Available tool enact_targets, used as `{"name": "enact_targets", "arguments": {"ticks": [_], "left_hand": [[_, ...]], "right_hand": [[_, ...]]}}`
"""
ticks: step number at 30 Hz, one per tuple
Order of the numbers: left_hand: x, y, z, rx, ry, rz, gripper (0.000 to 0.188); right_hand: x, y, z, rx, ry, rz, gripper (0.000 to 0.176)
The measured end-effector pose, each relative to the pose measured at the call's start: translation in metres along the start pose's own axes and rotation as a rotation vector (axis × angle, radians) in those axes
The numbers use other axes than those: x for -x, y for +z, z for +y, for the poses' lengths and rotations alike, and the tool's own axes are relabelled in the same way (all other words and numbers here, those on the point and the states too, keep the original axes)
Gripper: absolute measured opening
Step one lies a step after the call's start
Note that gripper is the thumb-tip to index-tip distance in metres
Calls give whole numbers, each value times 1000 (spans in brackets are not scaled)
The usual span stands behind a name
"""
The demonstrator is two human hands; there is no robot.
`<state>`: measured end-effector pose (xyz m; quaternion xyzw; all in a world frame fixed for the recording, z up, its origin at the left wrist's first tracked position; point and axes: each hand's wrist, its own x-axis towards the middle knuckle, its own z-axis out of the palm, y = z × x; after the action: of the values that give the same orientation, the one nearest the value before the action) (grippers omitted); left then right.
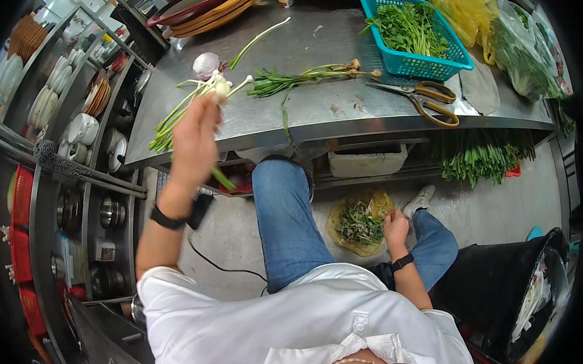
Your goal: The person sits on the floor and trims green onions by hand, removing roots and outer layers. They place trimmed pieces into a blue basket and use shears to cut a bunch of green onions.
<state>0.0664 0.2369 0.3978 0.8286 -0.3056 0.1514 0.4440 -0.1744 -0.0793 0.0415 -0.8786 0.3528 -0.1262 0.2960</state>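
My left hand [197, 132], blurred, is over the left of the steel table. Its fingers close around a spring onion beside white bulbs [221, 84]; a green end [222, 178] shows below the hand. More trimmed spring onions [170, 124] lie under and left of it, with a purple onion [206, 66] behind. Untrimmed spring onions [286, 79] with brown roots lie mid-table, and scissors [418, 96] with tan handles rest near the front edge. My right hand [395, 226], fingers bunched, is low beside a yellow bag of green scraps [360, 223]; whether it holds anything is unclear.
A turquoise basket [429, 65] of leafy herbs, a yellow plastic bag [463, 15] and bagged greens [524, 56] are at the right. Stacked trays [213, 13] stand at the back. Dish shelves line the left. Greens [478, 160] and a white box [367, 162] sit below the table; a black bin [490, 290] stands right.
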Motion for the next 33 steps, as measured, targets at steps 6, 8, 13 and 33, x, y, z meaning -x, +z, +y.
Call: {"name": "enact_targets", "arguments": {"ticks": [6,8,13,33], "left_hand": [[-87,-24,-101,-742,108,-242,18],[-88,-17,-118,-822,128,-305,18],[-87,7,-82,-1121,217,-313,14],[-156,153,-18,-609,319,-464,19]], "right_hand": [[9,3,0,-121,-7,-34,19],[11,0,2,-99,-24,-9,19],[12,-17,24,43,4,-24,24],[16,-42,-26,-157,-123,-125,17]]}}
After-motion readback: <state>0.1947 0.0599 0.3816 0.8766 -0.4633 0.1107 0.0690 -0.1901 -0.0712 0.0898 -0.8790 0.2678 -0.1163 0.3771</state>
